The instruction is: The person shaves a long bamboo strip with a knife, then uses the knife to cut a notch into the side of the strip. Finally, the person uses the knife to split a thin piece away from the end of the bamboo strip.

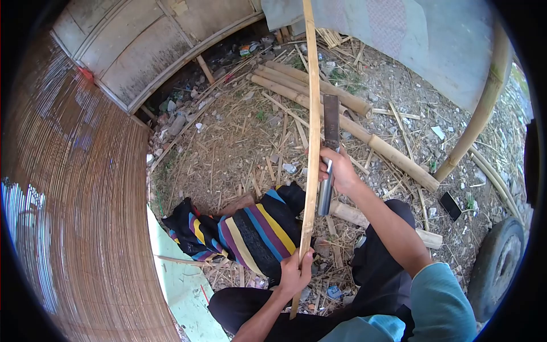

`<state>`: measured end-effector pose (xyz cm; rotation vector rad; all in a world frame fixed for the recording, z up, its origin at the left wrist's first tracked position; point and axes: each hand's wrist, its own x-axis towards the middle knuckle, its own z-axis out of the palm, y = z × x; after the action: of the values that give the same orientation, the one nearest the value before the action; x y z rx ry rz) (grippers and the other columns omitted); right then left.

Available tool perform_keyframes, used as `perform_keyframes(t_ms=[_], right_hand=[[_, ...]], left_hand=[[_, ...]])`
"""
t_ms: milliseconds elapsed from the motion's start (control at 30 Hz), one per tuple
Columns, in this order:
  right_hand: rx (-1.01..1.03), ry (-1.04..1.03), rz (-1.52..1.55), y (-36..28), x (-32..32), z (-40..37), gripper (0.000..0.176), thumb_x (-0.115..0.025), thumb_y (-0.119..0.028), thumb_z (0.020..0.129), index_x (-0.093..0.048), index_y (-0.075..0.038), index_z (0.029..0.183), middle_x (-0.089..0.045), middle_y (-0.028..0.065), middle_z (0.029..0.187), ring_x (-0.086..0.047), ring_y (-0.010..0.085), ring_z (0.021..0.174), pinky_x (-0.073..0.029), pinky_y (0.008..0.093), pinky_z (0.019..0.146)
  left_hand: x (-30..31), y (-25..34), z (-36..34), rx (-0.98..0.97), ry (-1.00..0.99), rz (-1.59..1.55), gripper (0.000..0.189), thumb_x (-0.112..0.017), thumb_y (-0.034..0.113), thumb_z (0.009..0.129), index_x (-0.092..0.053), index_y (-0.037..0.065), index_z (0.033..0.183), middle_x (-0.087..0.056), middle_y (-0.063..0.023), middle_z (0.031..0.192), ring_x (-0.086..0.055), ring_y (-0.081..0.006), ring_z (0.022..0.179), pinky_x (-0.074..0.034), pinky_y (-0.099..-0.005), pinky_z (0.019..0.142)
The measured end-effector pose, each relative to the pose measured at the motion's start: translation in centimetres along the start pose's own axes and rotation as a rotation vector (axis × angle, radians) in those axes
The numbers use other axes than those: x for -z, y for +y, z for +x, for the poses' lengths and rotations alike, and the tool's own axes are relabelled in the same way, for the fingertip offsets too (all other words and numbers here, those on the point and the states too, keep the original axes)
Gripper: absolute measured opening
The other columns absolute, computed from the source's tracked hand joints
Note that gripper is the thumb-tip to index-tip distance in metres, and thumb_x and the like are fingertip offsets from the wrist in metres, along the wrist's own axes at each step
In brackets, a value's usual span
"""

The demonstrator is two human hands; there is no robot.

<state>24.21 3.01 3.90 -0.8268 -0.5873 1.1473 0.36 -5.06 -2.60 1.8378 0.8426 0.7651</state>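
A long, pale bamboo strip point(312, 131) runs nearly upright through the middle of the view, slightly bowed. Near its lower end my left hand point(296, 274) is closed around it. My right hand point(338, 169) grips a large knife point(331, 122) by its metal handle, the broad dark blade pointing away from me, just right of the strip. Fingertips of my right hand are close to the strip; whether they touch it I cannot tell. Under and left of the strip lies a striped cloth point(259, 231) in black, yellow, blue and purple.
Several bamboo poles point(393, 157) lie on the littered ground beyond my right hand. A phone point(450, 206) and a tire point(497, 269) are at the right. Stacked thin slats point(97, 188) fill the left side, beside a pale green board point(181, 285). A slanted bamboo post point(477, 122) stands at the right.
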Motion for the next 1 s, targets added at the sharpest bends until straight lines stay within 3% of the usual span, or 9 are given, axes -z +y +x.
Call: perform_keyframes(t_ms=[100, 333, 467, 533, 667, 733, 867, 933, 1000], right_hand=[[-0.037, 0.005, 0.093, -0.3, -0.1, -0.4, 0.022, -0.048, -0.017, 0.087, -0.060, 0.001, 0.093, -0.036, -0.0025, 0.051, -0.036, 0.0095, 0.040, -0.033, 0.0265, 0.041], [-0.011, -0.216, 0.257, -1.6, -0.6, -1.9, 0.020, -0.056, -0.025, 0.090, -0.052, -0.006, 0.093, -0.038, -0.0023, 0.052, -0.037, 0.0090, 0.039, -0.034, 0.0272, 0.041], [-0.014, -0.186, 0.162, -1.8, -1.2, -2.4, 0.015, -0.059, -0.018, 0.089, -0.054, -0.005, 0.088, -0.037, -0.0039, 0.053, -0.037, 0.0069, 0.040, -0.034, 0.0263, 0.042], [0.053, -0.226, 0.102, -1.2, -1.0, -2.2, 0.015, -0.062, -0.016, 0.088, -0.053, -0.003, 0.086, -0.039, -0.0033, 0.054, -0.038, 0.0067, 0.041, -0.035, 0.0255, 0.042], [0.006, -0.222, 0.145, -1.1, -1.6, -2.5, 0.015, -0.064, -0.012, 0.085, -0.053, -0.002, 0.085, -0.040, -0.0027, 0.054, -0.040, 0.0068, 0.041, -0.036, 0.0253, 0.042], [0.005, -0.228, 0.136, -0.9, -1.6, -2.4, 0.015, -0.065, -0.012, 0.085, -0.054, -0.002, 0.086, -0.041, -0.0026, 0.055, -0.040, 0.0068, 0.042, -0.036, 0.0252, 0.042], [0.012, -0.277, 0.069, -0.4, -1.7, -2.4, 0.016, -0.066, -0.011, 0.084, -0.055, 0.000, 0.091, -0.045, -0.0016, 0.056, -0.040, 0.0067, 0.042, -0.036, 0.0248, 0.042], [0.000, -0.293, 0.047, 0.0, -2.1, -2.6, 0.018, -0.067, -0.012, 0.083, -0.057, 0.001, 0.092, -0.049, -0.0002, 0.059, -0.042, 0.0064, 0.043, -0.035, 0.0238, 0.041], [-0.014, -0.293, -0.150, 0.8, -2.5, -2.7, 0.017, -0.066, -0.012, 0.084, -0.058, 0.002, 0.091, -0.052, 0.0007, 0.061, -0.044, 0.0061, 0.044, -0.034, 0.0232, 0.041]], left_hand=[[-0.7, -1.1, -0.2, 0.015, -0.008, -0.065, 0.014, -0.051, 0.011, 0.092, -0.058, -0.001, 0.092, -0.049, -0.0006, 0.053, -0.048, -0.0048, 0.044, -0.037, -0.0227, 0.042], [-0.8, -1.1, 0.3, -0.009, 0.023, -0.143, 0.016, -0.051, 0.012, 0.091, -0.057, -0.003, 0.088, -0.052, -0.0008, 0.054, -0.051, -0.0055, 0.046, -0.040, -0.0219, 0.043], [-0.9, -1.7, 0.8, -0.046, 0.067, -0.039, 0.016, -0.052, 0.011, 0.090, -0.058, -0.003, 0.085, -0.053, -0.0013, 0.054, -0.052, -0.0066, 0.046, -0.041, -0.0228, 0.043], [-1.0, -2.3, 0.9, -0.196, 0.113, 0.132, 0.021, -0.050, 0.015, 0.092, -0.053, 0.000, 0.077, -0.050, 0.0005, 0.050, -0.053, -0.0070, 0.043, -0.040, -0.0217, 0.040], [-1.0, -2.5, 1.3, -0.190, 0.145, 0.129, 0.020, -0.051, 0.014, 0.092, -0.053, 0.001, 0.077, -0.049, 0.0008, 0.049, -0.053, -0.0081, 0.042, -0.041, -0.0221, 0.040], [-0.7, -3.1, 1.5, -0.100, 0.072, 0.188, 0.018, -0.051, 0.013, 0.092, -0.054, -0.001, 0.081, -0.054, -0.0019, 0.054, -0.056, -0.0097, 0.047, -0.043, -0.0233, 0.044], [-0.6, -2.9, 2.7, -0.180, 0.161, 0.304, 0.017, -0.050, 0.013, 0.092, -0.054, -0.003, 0.086, -0.061, -0.0065, 0.066, -0.060, -0.0114, 0.057, -0.046, -0.0246, 0.052], [0.0, -2.1, 3.1, -0.004, 0.154, 0.032, 0.019, -0.053, 0.015, 0.091, -0.054, -0.004, 0.088, -0.065, -0.0122, 0.077, -0.065, -0.0151, 0.066, -0.048, -0.0254, 0.057], [0.4, -1.9, 3.5, -0.012, 0.181, 0.017, 0.019, -0.053, 0.015, 0.091, -0.053, -0.003, 0.090, -0.066, -0.0110, 0.079, -0.065, -0.0145, 0.066, -0.049, -0.0246, 0.057]])
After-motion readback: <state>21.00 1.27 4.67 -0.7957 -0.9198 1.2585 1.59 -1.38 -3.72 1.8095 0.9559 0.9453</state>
